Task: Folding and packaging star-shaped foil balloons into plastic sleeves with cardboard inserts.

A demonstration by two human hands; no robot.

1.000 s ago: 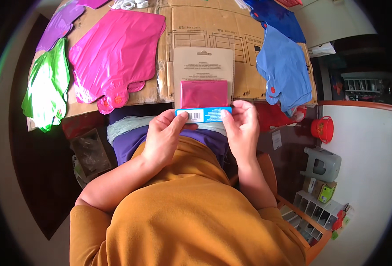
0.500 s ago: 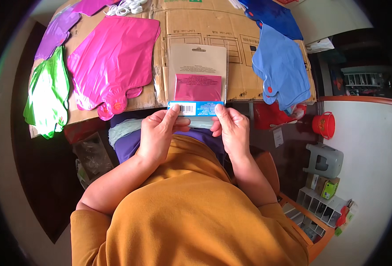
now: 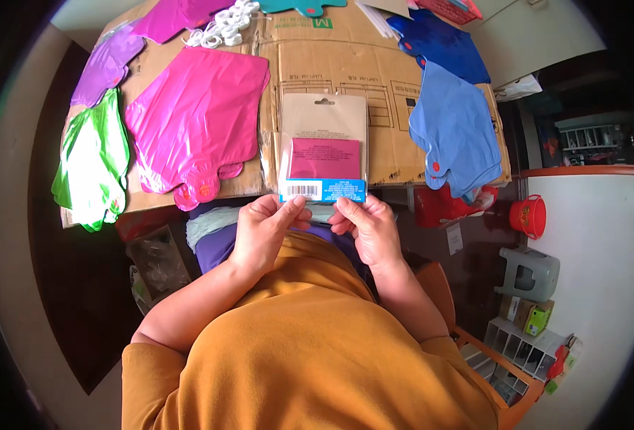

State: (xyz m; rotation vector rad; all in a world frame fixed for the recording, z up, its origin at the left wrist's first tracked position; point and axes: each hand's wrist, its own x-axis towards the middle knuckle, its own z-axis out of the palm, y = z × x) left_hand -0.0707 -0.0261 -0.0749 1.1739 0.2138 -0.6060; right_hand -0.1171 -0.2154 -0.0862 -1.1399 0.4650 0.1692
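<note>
We hold a flat retail packet (image 3: 323, 152), beige card with a magenta panel and a blue strip along its bottom, upright above our lap at the near edge of the cardboard sheet (image 3: 331, 64). Our left hand (image 3: 263, 229) pinches its lower left corner and our right hand (image 3: 366, 228) its lower right, fingers closed on the blue strip. Left of it on the cardboard lie a magenta foil balloon (image 3: 195, 115), a green one (image 3: 91, 165) and a purple one (image 3: 106, 64); right of it lie a light blue balloon (image 3: 457, 136) and a darker blue one (image 3: 442, 43). White plastic clips (image 3: 227, 21) lie at the far edge. The packet hides part of the cardboard behind it. A red bucket (image 3: 530, 215) stands right, beside a grey stool (image 3: 528, 272). We cannot make out the packet's contents.
</note>
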